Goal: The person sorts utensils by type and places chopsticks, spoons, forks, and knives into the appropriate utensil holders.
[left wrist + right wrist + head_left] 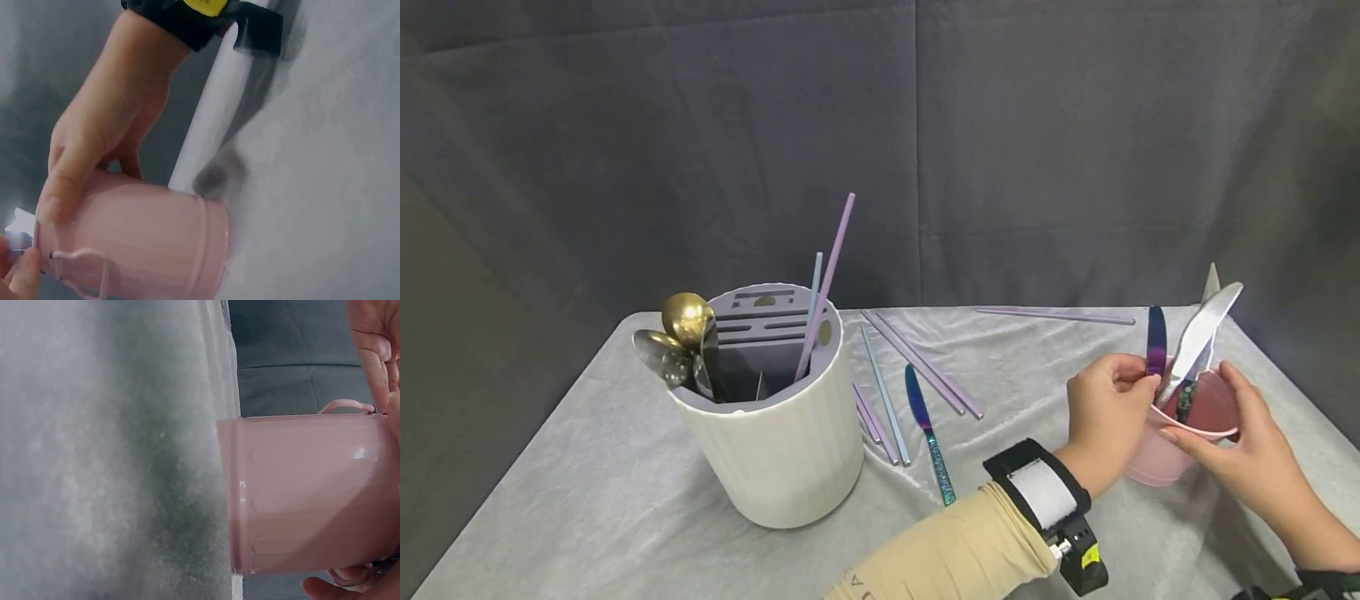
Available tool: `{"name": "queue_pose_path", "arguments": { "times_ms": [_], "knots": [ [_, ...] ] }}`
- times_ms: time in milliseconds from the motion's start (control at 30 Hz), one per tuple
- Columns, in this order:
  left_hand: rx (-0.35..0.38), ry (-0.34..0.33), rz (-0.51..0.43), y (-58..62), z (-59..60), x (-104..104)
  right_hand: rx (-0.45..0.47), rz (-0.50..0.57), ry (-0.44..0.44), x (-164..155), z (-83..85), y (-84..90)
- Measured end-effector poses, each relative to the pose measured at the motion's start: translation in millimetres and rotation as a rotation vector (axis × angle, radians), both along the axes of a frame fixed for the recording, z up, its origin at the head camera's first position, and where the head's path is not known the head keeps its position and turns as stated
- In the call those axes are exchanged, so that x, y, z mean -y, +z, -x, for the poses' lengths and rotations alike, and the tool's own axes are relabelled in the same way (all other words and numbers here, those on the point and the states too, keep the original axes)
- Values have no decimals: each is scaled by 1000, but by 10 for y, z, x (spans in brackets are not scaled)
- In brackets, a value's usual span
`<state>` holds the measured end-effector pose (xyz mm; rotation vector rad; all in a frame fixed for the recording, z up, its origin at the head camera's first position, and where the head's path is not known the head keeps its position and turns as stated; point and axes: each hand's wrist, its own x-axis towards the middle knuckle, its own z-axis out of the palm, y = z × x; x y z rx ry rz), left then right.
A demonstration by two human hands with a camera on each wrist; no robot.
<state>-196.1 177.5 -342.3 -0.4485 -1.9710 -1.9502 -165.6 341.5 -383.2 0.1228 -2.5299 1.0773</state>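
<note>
Near the tabletop's right edge, we steady the small pink metal pail with our right hand, fingers curled on its rim, while our left hand pinches an iridescent knife standing inside. Loose cutlery remains beside the white ribbed utensil holder.

White ribbed holder with spoons, loose chopsticks, perhaps a knife

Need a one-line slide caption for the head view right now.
Left hand pinches an iridescent knife standing in a pink bucket that the right hand steadies.
</note>
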Motion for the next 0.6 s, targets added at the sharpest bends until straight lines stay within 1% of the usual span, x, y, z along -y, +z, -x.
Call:
{"name": "queue_pose_path", "arguments": {
  "times_ms": [233, 300, 500, 600],
  "knots": [
    [20, -69, -48, -33, 43, 107, -4, -4, -10, 12, -8, 16],
    [14, -76, -47, -43, 47, 147, -12, -1, -9, 7, -10, 5],
    [39, -141, -44, -58, 32, 278, -12, -5, -15, 4, 2, -4],
    [50, -193, -40, -46, -1, 377, -12, 1, -10, 9, 8, -8]
  ]
}}
